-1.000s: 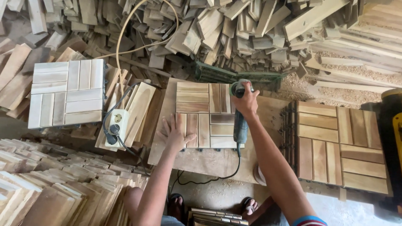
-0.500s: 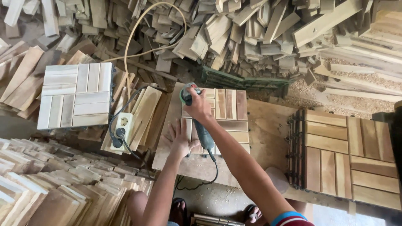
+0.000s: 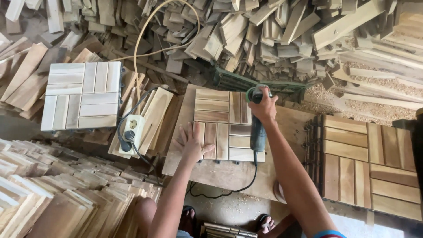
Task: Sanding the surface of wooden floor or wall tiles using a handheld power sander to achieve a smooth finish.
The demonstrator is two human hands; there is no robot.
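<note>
Right hand point(image 3: 263, 108) clamped round green sander point(image 3: 257, 128) — now back at tile's right edge after sweep left. Left hand point(image 3: 192, 144) flat, fingers spread, pins wooden tile point(image 3: 222, 125) on board point(image 3: 229, 174) — another pass underway.

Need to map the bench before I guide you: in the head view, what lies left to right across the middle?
Pale square slatted wood tile → white power strip → left hand → green power sander gripped by right hand → stacked brown slatted wood tiles.
</note>
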